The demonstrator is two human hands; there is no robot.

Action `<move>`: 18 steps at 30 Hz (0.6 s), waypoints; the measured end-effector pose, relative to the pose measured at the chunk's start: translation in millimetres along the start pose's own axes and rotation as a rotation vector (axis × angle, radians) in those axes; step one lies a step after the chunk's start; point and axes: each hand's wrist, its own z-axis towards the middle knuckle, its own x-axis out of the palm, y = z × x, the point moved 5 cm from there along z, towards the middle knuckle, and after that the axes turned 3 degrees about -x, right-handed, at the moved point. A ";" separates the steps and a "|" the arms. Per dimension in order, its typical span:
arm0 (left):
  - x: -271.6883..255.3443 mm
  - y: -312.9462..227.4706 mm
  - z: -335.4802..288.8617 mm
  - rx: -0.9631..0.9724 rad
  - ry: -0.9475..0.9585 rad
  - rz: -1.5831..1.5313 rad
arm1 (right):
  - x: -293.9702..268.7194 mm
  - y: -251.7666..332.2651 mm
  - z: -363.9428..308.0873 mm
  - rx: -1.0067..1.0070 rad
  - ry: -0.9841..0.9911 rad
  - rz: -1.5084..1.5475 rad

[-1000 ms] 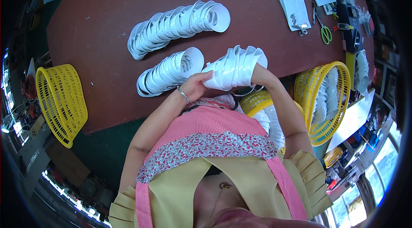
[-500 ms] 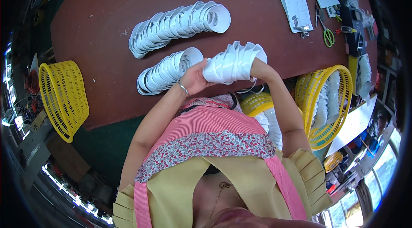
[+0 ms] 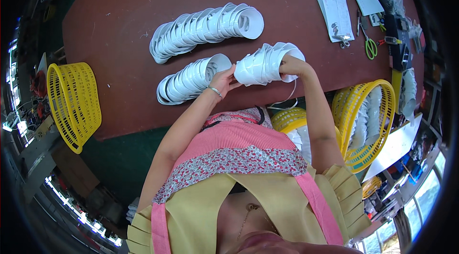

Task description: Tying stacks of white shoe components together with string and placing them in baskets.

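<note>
White stack (image 3: 260,65): I see it between both hands.
Left hand (image 3: 223,82): pinching the stack's left end.
Right hand (image 3: 293,66): inside the other end; I can't tell its grip.
Blocking left hand's left: second stack (image 3: 189,81).
Right hand's right: scissors (image 3: 368,39), yellow basket (image 3: 342,103).

A broad reddish-brown table (image 3: 119,24) with a curved edge stands over a dark green floor (image 3: 117,158), while bright paned windows (image 3: 428,184) show at the lower right beside a dark curtain (image 3: 404,230), and a strip of white light (image 3: 81,216) crosses the dim lower left.
</note>
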 end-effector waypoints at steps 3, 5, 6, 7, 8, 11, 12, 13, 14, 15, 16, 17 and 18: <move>-17.9 6.2 11.0 0.060 -0.186 0.161 | 0.4 -25.3 21.2 -0.255 -0.105 -0.112; -34.8 12.4 13.3 0.098 -0.279 0.187 | -1.7 -34.9 19.2 -0.305 -0.222 -0.050; -50.8 20.0 19.1 0.176 -0.262 0.353 | -2.8 -34.1 15.9 -0.355 -0.337 0.019; -54.4 19.6 15.2 0.252 -0.245 0.518 | -2.8 -23.5 4.6 -0.328 -0.358 0.090; -59.2 29.3 8.6 0.252 -0.251 0.512 | 1.1 -20.7 0.5 -0.328 -0.350 0.088; -28.7 1.2 -53.2 0.750 -0.426 0.947 | -11.7 -22.9 -34.8 -0.112 -0.934 -0.235; -18.9 -13.2 -75.6 0.750 -0.428 0.946 | 0.8 -11.3 -43.3 -0.113 -0.933 -0.236; -1.6 -31.0 -102.0 0.815 -0.346 0.934 | 13.8 12.9 -54.5 -0.258 -1.015 -0.277; 7.0 -41.5 -121.2 0.880 -0.260 0.923 | 30.8 36.6 -64.9 -0.404 -1.097 -0.316; 2.0 -44.9 -130.2 0.882 -0.257 0.923 | 55.1 53.2 -62.1 -0.483 -0.954 -0.218; -2.5 -46.4 -136.9 0.880 -0.158 0.852 | 81.3 71.2 -57.7 -0.558 -0.809 -0.121; -5.4 -47.4 -143.1 0.878 -0.063 0.778 | 107.1 94.5 -55.8 -0.616 -0.693 -0.064; -7.1 -49.9 -149.0 0.881 -0.057 0.776 | 129.3 112.9 -53.0 -0.667 -0.581 -0.010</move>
